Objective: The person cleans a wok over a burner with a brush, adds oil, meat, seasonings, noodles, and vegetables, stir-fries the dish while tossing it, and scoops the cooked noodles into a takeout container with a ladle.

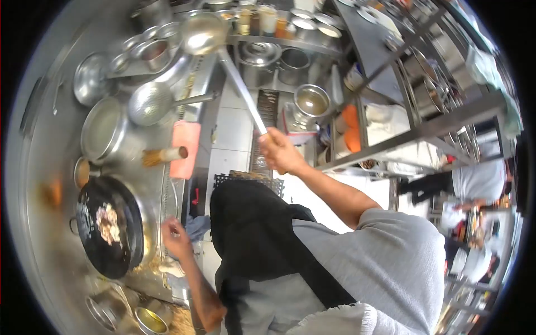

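My right hand [279, 152] is wrapped round the handle end of a long metal ladle [241, 84]. Its round bowl points away from me, above the far end of the counter. My left hand [176, 238] is near the stove's front edge, to the right of a black wok [129, 215]. Its fingers look loosely bent and apart, with nothing visible in them. Pale and pinkish food pieces [109, 224] lie in the wok. Beyond the wok are a bamboo-like brush [164, 156], a pink cloth [186, 146] and a perforated strainer [151, 104].
A metal pan [104, 128] and several small containers line the stove's back. Nearer me stands a pot of yellow liquid [151, 320]. To the right are a metal shelf rack [402, 139] and a pot on a stand [311, 101]. Other people [479, 181] are at the far right.
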Motion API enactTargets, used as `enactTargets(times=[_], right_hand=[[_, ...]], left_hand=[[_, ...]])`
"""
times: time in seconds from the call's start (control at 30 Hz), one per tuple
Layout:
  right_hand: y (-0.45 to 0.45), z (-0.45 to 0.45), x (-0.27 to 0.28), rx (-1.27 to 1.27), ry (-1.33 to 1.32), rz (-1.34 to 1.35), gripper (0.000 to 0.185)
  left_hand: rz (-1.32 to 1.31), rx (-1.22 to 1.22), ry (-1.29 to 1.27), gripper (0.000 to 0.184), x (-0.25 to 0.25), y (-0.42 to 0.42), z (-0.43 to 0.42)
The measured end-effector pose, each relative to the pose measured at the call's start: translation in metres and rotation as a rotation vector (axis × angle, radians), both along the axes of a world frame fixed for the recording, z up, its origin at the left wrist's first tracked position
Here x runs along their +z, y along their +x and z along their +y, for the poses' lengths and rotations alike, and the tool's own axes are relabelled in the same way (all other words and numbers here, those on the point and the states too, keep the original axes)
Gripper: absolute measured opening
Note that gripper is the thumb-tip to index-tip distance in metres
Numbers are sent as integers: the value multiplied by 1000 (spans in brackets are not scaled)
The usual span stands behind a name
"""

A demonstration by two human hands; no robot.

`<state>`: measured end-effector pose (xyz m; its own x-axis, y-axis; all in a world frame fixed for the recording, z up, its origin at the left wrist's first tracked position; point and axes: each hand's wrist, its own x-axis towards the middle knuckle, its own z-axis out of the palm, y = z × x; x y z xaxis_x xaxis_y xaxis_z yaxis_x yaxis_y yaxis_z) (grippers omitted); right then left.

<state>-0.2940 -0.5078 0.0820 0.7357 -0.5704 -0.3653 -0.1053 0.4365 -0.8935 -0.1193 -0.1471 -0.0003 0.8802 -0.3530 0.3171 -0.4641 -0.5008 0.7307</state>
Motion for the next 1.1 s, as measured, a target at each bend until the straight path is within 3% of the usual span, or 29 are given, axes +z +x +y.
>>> enactTargets(times=[0.07, 0.13, 0.2, 0.27, 0.33, 0.4, 0.43, 0.53, 0.6, 0.63, 0.7, 0.83, 0.93, 1.0, 1.07, 1.1], right_hand=[[-40, -39, -8, -277, -97, 135, 30], [-81, -98, -50, -366, -363, 453, 36], [-112, -148, -60, -353, -442, 772, 35], [-141, -208, -87, -86, -347, 974, 33], [-164, -256, -155, 208, -706, 1024, 30], [-172, -269, -192, -117, -888, 1123, 33], [-170, -279, -199, -116, -877, 1121, 33], [-180, -299, -226, -49, -824, 1198, 26], [-198, -317, -233, -285, 272, 484, 19], [-205, -317, -229, -286, 276, 484, 19], [-223, -302, -209, -458, 837, -92, 11], [-239, -270, -151, -495, 791, -52, 7], [-235, -246, -88, -414, 508, 139, 5], [-233, -226, -45, -331, 413, 178, 7], [-226, -208, -6, -262, 331, 289, 17], [-211, -196, 23, -221, 291, 338, 24]], left_hand=[[255, -5, -21, 18, -32, -31, -6], [384, -39, -88, 19, -53, -48, -12], [454, -48, 7, 20, -57, -59, -22], [434, -77, 25, 22, -55, -60, -39], [484, -106, 194, 23, -38, -59, -65], [500, -124, 207, 23, -39, -51, -87], [511, -136, 194, 24, -43, -49, -100], [523, -157, 130, 23, -36, -59, -143], [523, -206, 166, 23, -43, -59, -152], [522, -256, 185, 23, -49, -57, -158], [515, -269, 234, 23, -60, -56, -162], [372, -330, 344, 18, -96, -44, -154], [522, -281, 445, 17, -157, -7, -122], [295, -444, 849, 22, -177, 20, -116], [154, -286, 766, 40, -179, 24, -114], [124, -215, 698, 64, -199, 32, -105]])
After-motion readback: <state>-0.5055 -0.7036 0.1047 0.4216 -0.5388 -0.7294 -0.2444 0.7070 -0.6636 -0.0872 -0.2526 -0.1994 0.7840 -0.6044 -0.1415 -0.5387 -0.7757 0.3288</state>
